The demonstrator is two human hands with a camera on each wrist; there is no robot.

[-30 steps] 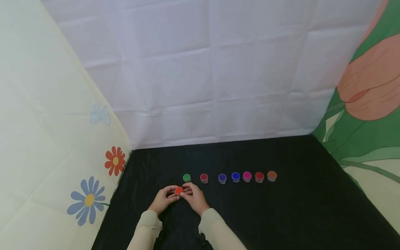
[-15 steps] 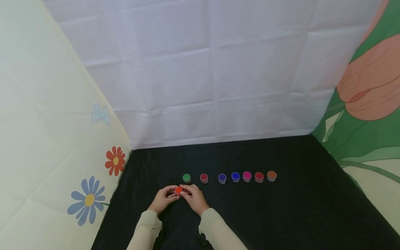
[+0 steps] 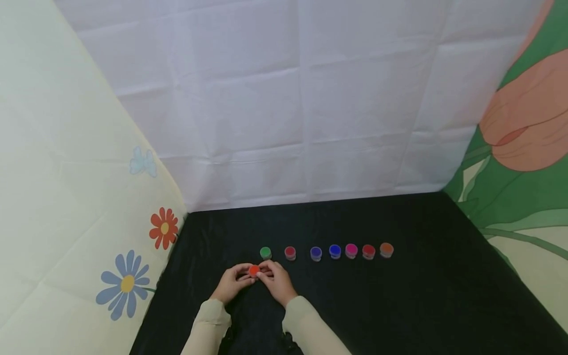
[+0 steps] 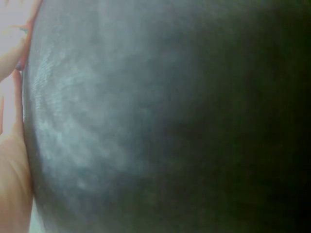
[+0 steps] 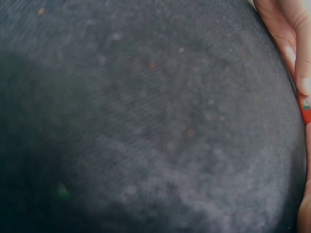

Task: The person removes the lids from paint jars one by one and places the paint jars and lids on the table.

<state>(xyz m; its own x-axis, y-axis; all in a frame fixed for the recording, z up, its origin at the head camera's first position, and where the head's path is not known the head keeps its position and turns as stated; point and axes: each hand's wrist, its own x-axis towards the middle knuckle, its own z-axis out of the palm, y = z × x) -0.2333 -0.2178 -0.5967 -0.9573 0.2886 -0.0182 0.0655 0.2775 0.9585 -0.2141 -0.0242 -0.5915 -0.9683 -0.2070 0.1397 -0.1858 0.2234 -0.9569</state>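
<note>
A small jar with an orange-red lid [image 3: 254, 270] is between my two hands near the front left of the black cloth in the head view. My left hand [image 3: 228, 287] holds it from the left, thumb and fingers curled toward it. From the right, my right hand [image 3: 278, 285] pinches the same jar at its edge. In the right wrist view a sliver of the orange-red jar [image 5: 306, 110] shows a small label beside the fingertips. The left wrist view catches only part of the hand [image 4: 12, 170] at its edge. A green-lidded jar [image 3: 265, 252] stands just beyond the fingers.
To the right of the green one, a row of small jars runs along the black cloth [image 3: 399, 296]: dark red [image 3: 290, 253], purple [image 3: 315, 254], blue [image 3: 335, 251], pink [image 3: 351, 250], red [image 3: 368, 251] and orange [image 3: 386, 249]. A white sheet [image 3: 301, 123] hangs behind.
My right fingers shift slightly around the orange-red lid, drawing in and then spreading out again. My left hand and the jars in the row stay where they were.
</note>
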